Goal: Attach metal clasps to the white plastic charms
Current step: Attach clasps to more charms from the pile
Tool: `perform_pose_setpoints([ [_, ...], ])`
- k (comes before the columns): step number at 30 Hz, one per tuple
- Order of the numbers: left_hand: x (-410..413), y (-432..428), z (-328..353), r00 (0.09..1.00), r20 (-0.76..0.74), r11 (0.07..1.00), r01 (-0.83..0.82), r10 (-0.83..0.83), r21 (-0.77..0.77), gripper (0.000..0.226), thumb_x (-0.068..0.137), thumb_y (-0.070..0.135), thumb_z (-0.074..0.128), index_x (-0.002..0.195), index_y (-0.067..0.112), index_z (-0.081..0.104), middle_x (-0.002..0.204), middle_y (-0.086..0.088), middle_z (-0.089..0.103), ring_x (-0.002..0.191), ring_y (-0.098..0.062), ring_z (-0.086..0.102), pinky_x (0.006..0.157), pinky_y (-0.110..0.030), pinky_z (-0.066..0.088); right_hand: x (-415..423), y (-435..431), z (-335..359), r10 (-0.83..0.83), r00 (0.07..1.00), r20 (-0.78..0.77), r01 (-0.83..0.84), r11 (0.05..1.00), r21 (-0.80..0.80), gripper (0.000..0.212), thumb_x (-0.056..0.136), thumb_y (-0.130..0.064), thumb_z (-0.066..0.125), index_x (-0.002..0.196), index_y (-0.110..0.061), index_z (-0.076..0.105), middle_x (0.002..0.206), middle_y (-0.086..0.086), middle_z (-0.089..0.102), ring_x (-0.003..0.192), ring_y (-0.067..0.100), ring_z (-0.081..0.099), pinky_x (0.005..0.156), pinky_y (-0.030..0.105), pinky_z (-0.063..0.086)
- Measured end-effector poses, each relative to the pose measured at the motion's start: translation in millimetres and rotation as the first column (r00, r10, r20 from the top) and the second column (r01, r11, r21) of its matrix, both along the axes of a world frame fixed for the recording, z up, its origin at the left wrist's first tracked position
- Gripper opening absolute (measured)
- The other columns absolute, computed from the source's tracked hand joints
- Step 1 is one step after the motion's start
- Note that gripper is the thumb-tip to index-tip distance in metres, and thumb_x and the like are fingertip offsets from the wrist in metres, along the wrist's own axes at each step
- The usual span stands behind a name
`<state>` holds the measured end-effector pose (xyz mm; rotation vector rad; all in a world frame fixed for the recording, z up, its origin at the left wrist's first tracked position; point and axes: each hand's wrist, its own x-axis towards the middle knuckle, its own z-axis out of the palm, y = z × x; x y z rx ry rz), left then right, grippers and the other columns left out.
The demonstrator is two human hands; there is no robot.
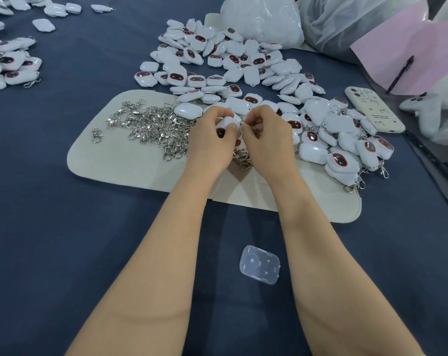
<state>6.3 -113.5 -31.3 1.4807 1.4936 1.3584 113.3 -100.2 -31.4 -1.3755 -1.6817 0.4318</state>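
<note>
Charm (230,123), white, is gripped in the left hand (212,146) above a cream mat (110,165), while the right hand (267,141) pinches at its edge with curled fingers. Loose clasps (153,124) lie heaped on the mat just left. More charms (230,60) spread beyond, some onto blue cloth (50,227).

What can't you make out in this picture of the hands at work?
Head view:
- What the right hand pinches: hidden by its own curled fingers.
- Loop of the charm the left hand holds: covered by both hands.
- Top-left charm pile: cut off by the frame edge.
- White bag contents: opaque.
</note>
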Motion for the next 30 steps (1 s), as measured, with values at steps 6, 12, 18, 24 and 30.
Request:
perform_pose_setpoints([
  [6,-1.3,1.6,0.2,0.996,-0.08,0.999,-0.048,0.047,-0.017,0.022,0.091,0.012,0.054,0.113,0.01,0.059,0.108,0.003,0.061,0.08,0.01,0.053,0.067,-0.004,0.033,-1.8,-1.5,1.5,0.008,0.999,0.046,-0.009,1.0,0.003,0.006,0.086,-0.002,0.053,0.088,-0.006,0.058,0.08,0.0,0.058,0.076,0.018,0.055,0.066,0.021,0.041],
  [12,-2.7,2.9,0.1,0.993,-0.096,0.998,-0.066,0.064,-0.022,0.024,0.091,0.015,0.055,0.114,0.01,0.059,0.111,0.003,0.061,0.094,-0.005,0.049,0.074,-0.01,0.032,-2.9,-1.2,0.4,0.017,0.998,0.059,-0.017,1.0,0.001,0.006,0.088,-0.004,0.053,0.089,-0.007,0.056,0.081,0.0,0.058,0.075,0.016,0.053,0.063,0.014,0.038],
  [18,-2.4,2.6,0.3,0.992,-0.102,0.997,-0.073,0.071,-0.017,0.024,0.091,0.014,0.055,0.115,0.009,0.059,0.116,0.001,0.061,0.099,-0.006,0.05,0.077,-0.011,0.031,-3.6,-1.0,-1.8,0.016,0.999,0.052,-0.017,1.0,0.01,0.008,0.088,-0.003,0.053,0.088,-0.011,0.054,0.083,0.001,0.057,0.075,0.016,0.052,0.063,0.016,0.036],
  [24,-2.7,2.5,0.5,0.991,-0.114,0.997,-0.076,0.074,-0.016,0.024,0.092,0.015,0.055,0.115,0.009,0.058,0.118,0.0,0.06,0.103,-0.007,0.05,0.08,-0.011,0.032,-4.7,-0.2,-3.2,0.019,0.999,0.043,-0.019,1.0,-0.009,0.008,0.089,-0.004,0.052,0.088,-0.011,0.053,0.084,0.003,0.058,0.077,0.018,0.054,0.065,0.021,0.039],
  [30,-1.6,0.5,0.1,0.983,-0.164,0.997,-0.082,0.083,0.013,0.024,0.093,0.015,0.053,0.116,0.01,0.057,0.116,0.0,0.06,0.088,-0.006,0.047,0.073,-0.012,0.031,-6.1,-0.6,-5.0,0.01,1.0,-0.006,-0.011,1.0,-0.029,0.012,0.089,-0.004,0.053,0.086,-0.015,0.05,0.075,-0.006,0.054,0.067,0.008,0.051,0.059,0.009,0.037],
])
